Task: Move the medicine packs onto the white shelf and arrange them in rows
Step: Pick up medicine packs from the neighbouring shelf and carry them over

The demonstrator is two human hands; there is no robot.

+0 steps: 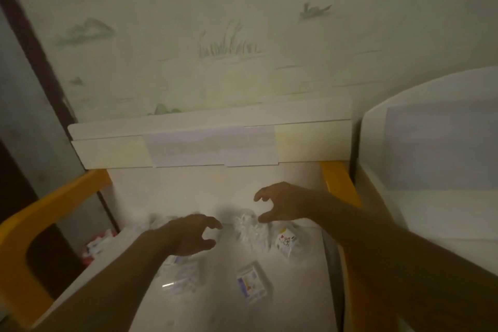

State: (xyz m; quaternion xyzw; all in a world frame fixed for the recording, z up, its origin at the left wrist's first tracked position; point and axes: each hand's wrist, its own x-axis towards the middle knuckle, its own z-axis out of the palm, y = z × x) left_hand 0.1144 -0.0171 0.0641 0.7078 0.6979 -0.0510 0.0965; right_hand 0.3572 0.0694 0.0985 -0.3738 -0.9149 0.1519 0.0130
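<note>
**Packs loose on the white surface, both hands empty above them**

While the medicine packs lie scattered on the white shelf surface (296,291), the boxed pack (252,281) nearest you rests flat, its long axis running from near-right to far-left. A crinkled clear pack (249,232) sits beyond it, a printed pouch (287,244) just to its right, and a flat clear pack (180,275) to the left, partly under your left wrist. Your left hand (192,236) hovers with fingers loosely curled, holding nothing. Your right hand (283,203) is likewise spread in a claw over the crinkled pack, empty. Yellow rails (40,218) flank the surface.
</note>
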